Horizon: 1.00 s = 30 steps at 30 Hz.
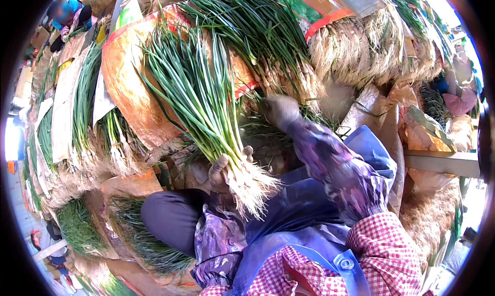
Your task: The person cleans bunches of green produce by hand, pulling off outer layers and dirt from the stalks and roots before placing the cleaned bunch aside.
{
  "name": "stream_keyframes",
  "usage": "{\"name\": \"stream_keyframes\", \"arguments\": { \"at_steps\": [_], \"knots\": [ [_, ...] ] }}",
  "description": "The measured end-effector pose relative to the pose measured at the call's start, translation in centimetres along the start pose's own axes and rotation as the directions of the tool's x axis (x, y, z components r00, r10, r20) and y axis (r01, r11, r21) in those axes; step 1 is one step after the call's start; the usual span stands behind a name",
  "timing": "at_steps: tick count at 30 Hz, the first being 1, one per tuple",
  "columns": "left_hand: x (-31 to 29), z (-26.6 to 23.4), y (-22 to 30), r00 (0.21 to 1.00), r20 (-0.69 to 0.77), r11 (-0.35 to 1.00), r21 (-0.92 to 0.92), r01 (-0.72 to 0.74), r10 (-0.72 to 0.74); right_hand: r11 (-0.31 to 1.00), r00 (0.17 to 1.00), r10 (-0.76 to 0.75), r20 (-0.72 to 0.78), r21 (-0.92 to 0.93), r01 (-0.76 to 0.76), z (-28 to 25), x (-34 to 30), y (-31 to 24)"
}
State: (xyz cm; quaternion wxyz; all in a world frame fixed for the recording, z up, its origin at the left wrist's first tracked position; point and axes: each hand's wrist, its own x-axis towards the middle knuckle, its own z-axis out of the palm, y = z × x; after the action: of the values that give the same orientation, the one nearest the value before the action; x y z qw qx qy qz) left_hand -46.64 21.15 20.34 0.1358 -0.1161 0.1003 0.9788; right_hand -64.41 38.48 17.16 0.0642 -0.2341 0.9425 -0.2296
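Note:
My left hand (219, 173), in a grey glove, is closed around a bunch of green onions (206, 100) just above its pale roots. The long green leaves fan out up and to the left, and the roots hang over my lap. Farther right, my gloved right hand (282, 112) is smeared by motion, so its fingers cannot be made out. It is beside the white ends of a larger pile of green onions (252, 27). Whether it touches them I cannot tell.
An orange woven sack (131, 84) lies under the leaves. Rows of root-end bundles (356, 45) stand at the back right, and more green onions (87, 100) line the left. A metal bar (443, 163) juts in at right. Other people (461, 92) work nearby.

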Motion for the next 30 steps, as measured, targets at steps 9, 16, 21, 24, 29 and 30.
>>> {"name": "stream_keyframes", "arguments": {
  "at_steps": [9, 16, 21, 24, 29, 30],
  "knots": [
    [1.7, 2.9, -0.1, 0.973, 0.04, 0.963, 0.145, -0.229, 0.225, 0.934, 0.925, 0.356, 0.132, -0.079, -0.348, -2.2, 8.0, 1.4],
    [2.5, 1.1, -0.2, 0.997, -0.055, 0.963, 0.268, -0.031, 0.047, 0.934, 0.955, -0.019, 0.295, 0.345, -0.088, -3.3, -4.6, -5.5],
    [2.0, 0.5, -1.0, 0.997, 0.066, 0.999, 0.039, 0.026, -0.029, 0.106, 0.881, 0.211, 0.424, 0.886, -0.452, -2.7, -2.5, -2.9],
    [1.7, 2.2, -1.7, 0.985, 0.166, 0.996, -0.07, 0.052, -0.04, -0.45, 0.868, -0.013, 0.496, 0.773, -0.448, -1.3, -2.1, -6.4],
    [2.2, 0.7, -1.4, 0.988, 0.151, 1.0, -0.031, -0.004, 0.008, 0.445, 0.895, 0.431, -0.119, 0.89, -0.096, 2.1, -0.8, -5.1],
    [1.8, 0.7, -1.3, 0.991, 0.126, 0.999, -0.028, -0.032, 0.035, 0.427, 0.868, 0.494, -0.048, 0.883, -0.194, 1.5, -0.2, -2.8]
  ]
}}
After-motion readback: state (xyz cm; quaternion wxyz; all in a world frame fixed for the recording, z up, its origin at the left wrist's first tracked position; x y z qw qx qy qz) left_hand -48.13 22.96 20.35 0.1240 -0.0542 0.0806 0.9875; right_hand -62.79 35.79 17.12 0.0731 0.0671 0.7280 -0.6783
